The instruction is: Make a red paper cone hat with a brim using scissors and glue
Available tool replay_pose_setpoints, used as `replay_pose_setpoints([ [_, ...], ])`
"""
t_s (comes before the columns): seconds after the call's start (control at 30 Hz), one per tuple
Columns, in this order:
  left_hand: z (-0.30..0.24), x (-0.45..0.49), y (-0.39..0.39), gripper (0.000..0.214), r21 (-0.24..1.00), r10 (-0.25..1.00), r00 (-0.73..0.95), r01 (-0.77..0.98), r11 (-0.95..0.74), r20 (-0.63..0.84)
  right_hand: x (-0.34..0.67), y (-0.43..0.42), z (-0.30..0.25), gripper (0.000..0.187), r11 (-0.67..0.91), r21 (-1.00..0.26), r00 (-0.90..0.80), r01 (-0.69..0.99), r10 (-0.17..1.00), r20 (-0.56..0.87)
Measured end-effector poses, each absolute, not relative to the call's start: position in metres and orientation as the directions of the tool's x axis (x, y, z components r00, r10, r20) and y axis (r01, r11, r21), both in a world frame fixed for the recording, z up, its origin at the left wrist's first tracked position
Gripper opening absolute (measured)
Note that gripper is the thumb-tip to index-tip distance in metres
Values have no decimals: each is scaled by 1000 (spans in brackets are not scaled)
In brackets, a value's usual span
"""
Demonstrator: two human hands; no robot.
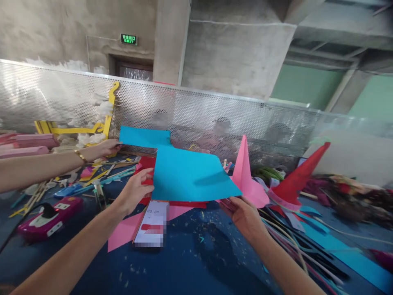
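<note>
A bright blue craft sheet (190, 174) is held up above the blue table, its right end tapering to a point. My left hand (138, 190) grips its left edge with bent fingers, the tips at the edge. With thumb and fingers closed, my right hand (241, 211) pinches the lower edge near the pointed corner. Below the sheet lie a phone (152, 223) showing a timer, a pink sheet (121, 233) and red sheets (190, 204). A pink cone hat (243, 168) stands just beyond my right hand.
At the left, a co-worker's hand (109, 148) with a bracelet holds another blue piece (144, 137). A purple power strip (50, 219), sticks and scraps cover the table's left side. A red cone hat (296, 180), cords and blue strips (346, 246) lie right. A perforated metal screen (199, 110) stands behind.
</note>
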State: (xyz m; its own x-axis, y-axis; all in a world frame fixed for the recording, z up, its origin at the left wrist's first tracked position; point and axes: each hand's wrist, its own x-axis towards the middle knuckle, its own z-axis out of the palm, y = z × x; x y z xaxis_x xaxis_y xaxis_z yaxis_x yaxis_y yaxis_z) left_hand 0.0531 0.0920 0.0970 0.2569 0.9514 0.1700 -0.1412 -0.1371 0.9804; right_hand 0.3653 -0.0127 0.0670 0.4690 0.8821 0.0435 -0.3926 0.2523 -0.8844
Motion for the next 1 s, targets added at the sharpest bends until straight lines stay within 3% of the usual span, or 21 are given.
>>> replay_pose_setpoints([
  [0.2, 89, 55, 99, 47, 935, 895, 296, -226, -273, 334, 370, -6, 70, 22, 232, -840, 458, -490, 889, -21],
  [0.37, 114, 67, 117, 47, 853, 893, 189, -428, -299, 408, 363, 13, 103, 25, 384, -788, 480, -482, 868, 129],
  [0.63, 141, 67, 128, 52, 818, 889, 156, -484, -312, 431, 345, 43, 131, 18, 486, -732, 531, -477, 823, 200],
  [0.77, 133, 54, 131, 49, 864, 904, 244, -456, -213, 352, 349, 45, 129, 18, 495, -705, 553, -508, 815, 174],
  [1.0, 101, 37, 154, 19, 982, 993, 78, -174, -75, 90, 353, 51, 114, 20, 487, -682, 603, -546, 793, 83],
])
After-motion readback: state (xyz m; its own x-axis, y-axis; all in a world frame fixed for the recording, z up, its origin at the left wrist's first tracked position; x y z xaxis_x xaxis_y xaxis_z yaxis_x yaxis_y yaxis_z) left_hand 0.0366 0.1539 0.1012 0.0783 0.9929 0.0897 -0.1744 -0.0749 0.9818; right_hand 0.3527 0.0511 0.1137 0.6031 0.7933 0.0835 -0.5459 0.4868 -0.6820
